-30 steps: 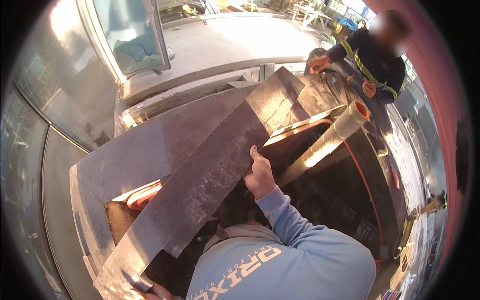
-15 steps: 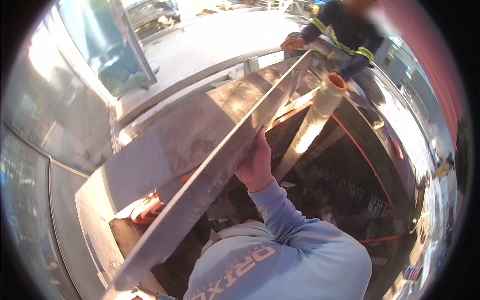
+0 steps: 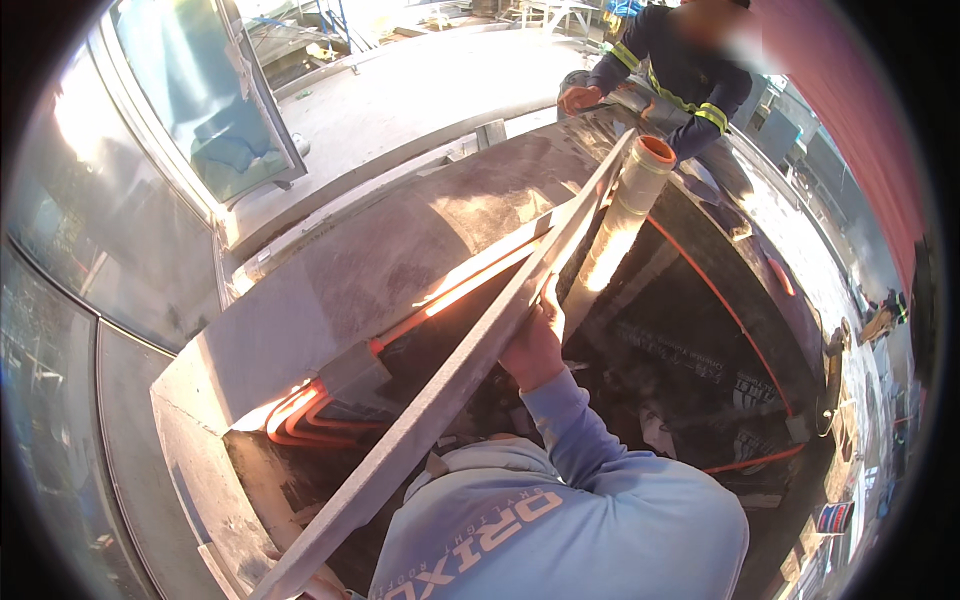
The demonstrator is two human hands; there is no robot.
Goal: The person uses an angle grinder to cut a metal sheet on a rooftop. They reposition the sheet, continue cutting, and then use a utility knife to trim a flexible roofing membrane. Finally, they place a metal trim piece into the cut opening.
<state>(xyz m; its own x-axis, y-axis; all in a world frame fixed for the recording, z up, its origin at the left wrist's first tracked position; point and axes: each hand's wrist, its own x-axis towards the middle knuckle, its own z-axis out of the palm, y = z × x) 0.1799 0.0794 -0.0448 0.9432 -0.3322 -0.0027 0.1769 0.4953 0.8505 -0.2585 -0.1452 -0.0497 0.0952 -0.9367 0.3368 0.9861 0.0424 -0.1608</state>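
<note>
A long, narrow grey board [image 3: 465,352] slants from the lower left up to the far right, above a black-lined pit. My right hand [image 3: 536,345] is closed round its right side near the middle, with fingers up by the top edge. At the near end, low in the picture, my left hand [image 3: 318,587] holds the board; most of that hand is hidden or cut off by the lower edge. The board's far tip lies close beside an upright beige pipe [image 3: 622,215] with an orange rim; whether they touch I cannot tell.
A wide grey ledge [image 3: 330,270] borders the pit. Orange tubing [image 3: 300,415] loops at its left, and an orange line [image 3: 725,290] runs along the right wall. Beyond the far end a co-worker [image 3: 680,70] bends over the ledge. Glass panels [image 3: 110,220] stand at left.
The board has swung right, away from the ledge, and turned so its broad side shows less. Both my hands moved right with it. More orange tubing now shows behind it.
</note>
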